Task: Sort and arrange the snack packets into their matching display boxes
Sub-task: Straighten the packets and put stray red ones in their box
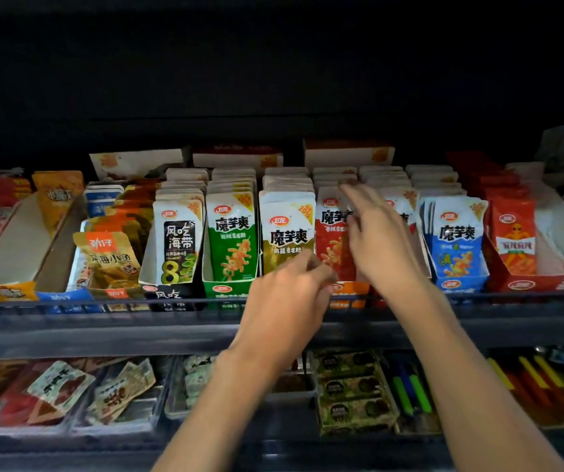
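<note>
Mid-frame, your right hand (379, 240) lies spread on the red packets (332, 240), your left hand (287, 291) curled at their foot, pinch unclear. Shove, and they could topple into the yellow row (287, 240).

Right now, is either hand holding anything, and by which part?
The left hand seems to pinch the front red packet at its lower left edge. The right hand lies open over that row, gripping nothing; blur leaves doubt.
</note>
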`<state>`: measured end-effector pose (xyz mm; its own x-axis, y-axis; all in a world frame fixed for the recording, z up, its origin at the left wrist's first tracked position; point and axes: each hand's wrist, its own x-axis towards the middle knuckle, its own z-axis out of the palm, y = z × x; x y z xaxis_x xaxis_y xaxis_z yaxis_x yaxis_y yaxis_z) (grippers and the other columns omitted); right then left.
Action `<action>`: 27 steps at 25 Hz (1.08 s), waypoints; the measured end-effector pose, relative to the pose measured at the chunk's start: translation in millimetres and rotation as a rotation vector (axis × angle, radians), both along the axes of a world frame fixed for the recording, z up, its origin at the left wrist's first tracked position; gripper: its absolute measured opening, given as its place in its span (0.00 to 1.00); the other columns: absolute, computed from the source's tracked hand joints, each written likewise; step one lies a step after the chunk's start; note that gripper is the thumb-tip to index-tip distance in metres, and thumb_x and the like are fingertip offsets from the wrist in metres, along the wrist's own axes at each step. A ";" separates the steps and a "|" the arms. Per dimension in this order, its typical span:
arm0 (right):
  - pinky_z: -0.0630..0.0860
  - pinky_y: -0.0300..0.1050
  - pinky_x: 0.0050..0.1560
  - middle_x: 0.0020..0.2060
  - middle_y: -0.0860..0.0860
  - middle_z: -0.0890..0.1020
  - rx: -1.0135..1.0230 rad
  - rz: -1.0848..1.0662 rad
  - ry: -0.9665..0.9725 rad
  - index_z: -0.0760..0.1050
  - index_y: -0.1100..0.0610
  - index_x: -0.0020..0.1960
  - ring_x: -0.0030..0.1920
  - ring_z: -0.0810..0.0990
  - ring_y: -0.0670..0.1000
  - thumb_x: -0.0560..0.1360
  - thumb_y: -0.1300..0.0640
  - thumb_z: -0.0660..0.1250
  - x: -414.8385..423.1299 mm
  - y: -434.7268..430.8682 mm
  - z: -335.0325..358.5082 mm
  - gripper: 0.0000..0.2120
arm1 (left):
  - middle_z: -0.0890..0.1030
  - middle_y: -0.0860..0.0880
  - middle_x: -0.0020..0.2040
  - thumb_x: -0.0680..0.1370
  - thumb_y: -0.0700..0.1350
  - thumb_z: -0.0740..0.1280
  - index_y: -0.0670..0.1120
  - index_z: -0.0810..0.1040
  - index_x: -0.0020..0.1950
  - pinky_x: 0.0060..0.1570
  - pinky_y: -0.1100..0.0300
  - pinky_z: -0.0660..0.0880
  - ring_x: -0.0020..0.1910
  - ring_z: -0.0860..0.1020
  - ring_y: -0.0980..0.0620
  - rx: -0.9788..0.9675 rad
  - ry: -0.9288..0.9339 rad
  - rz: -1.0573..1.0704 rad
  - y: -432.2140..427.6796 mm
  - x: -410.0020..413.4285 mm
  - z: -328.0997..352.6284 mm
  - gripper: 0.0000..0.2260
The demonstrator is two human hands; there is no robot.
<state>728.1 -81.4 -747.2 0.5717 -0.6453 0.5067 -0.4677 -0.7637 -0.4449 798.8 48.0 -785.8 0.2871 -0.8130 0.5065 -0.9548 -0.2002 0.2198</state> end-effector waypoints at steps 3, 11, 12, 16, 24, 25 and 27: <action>0.70 0.42 0.61 0.75 0.48 0.63 -0.014 -0.003 0.102 0.59 0.52 0.78 0.68 0.71 0.51 0.81 0.61 0.60 11.9 -1.9 -5.8 0.26 | 0.74 0.54 0.48 0.76 0.52 0.67 0.54 0.81 0.52 0.34 0.61 0.71 0.45 0.76 0.54 -0.018 -0.026 0.032 -0.5 8.0 -2.5 0.07; 0.72 0.41 0.55 0.67 0.53 0.67 -0.080 -0.026 0.034 0.67 0.56 0.71 0.62 0.75 0.53 0.77 0.59 0.67 23.9 -1.3 -6.7 0.23 | 0.81 0.56 0.54 0.77 0.53 0.66 0.56 0.78 0.61 0.41 0.56 0.74 0.53 0.73 0.52 0.042 -0.043 0.032 1.1 16.3 -8.0 0.13; 0.71 0.39 0.51 0.65 0.53 0.68 -0.081 -0.035 0.015 0.68 0.55 0.68 0.61 0.75 0.53 0.77 0.59 0.68 23.0 -1.6 -5.9 0.22 | 0.81 0.56 0.55 0.77 0.54 0.66 0.56 0.77 0.61 0.42 0.57 0.74 0.53 0.73 0.52 0.043 -0.037 0.030 1.2 16.5 -8.0 0.13; 0.65 0.39 0.45 0.55 0.50 0.74 -0.135 -0.069 -0.092 0.74 0.52 0.58 0.56 0.75 0.50 0.75 0.58 0.71 16.3 -0.8 0.2 0.13 | 0.80 0.57 0.56 0.78 0.55 0.65 0.58 0.76 0.63 0.44 0.57 0.73 0.54 0.72 0.52 0.056 0.006 0.021 0.3 17.1 -7.0 0.14; 0.70 0.41 0.47 0.45 0.46 0.84 -0.218 -0.122 -0.265 0.81 0.50 0.48 0.48 0.81 0.48 0.75 0.55 0.71 -6.0 -0.3 5.5 0.03 | 0.80 0.56 0.56 0.78 0.55 0.65 0.58 0.75 0.64 0.45 0.56 0.74 0.53 0.71 0.52 0.077 0.060 0.003 4.1 17.0 -4.5 0.15; 0.71 0.42 0.46 0.45 0.46 0.84 -0.240 -0.118 -0.289 0.80 0.51 0.48 0.48 0.81 0.48 0.75 0.55 0.70 -8.1 -0.8 6.4 0.02 | 0.80 0.56 0.56 0.78 0.55 0.65 0.57 0.75 0.63 0.46 0.56 0.74 0.53 0.71 0.52 0.081 0.066 0.001 3.9 16.9 -4.5 0.14; 0.72 0.42 0.46 0.45 0.44 0.81 -0.277 -0.109 -0.319 0.79 0.52 0.48 0.48 0.78 0.47 0.76 0.55 0.69 -13.3 -1.1 10.4 0.02 | 0.80 0.56 0.56 0.78 0.54 0.65 0.57 0.76 0.62 0.48 0.54 0.75 0.55 0.73 0.53 0.064 0.107 -0.003 3.6 17.3 -4.3 0.13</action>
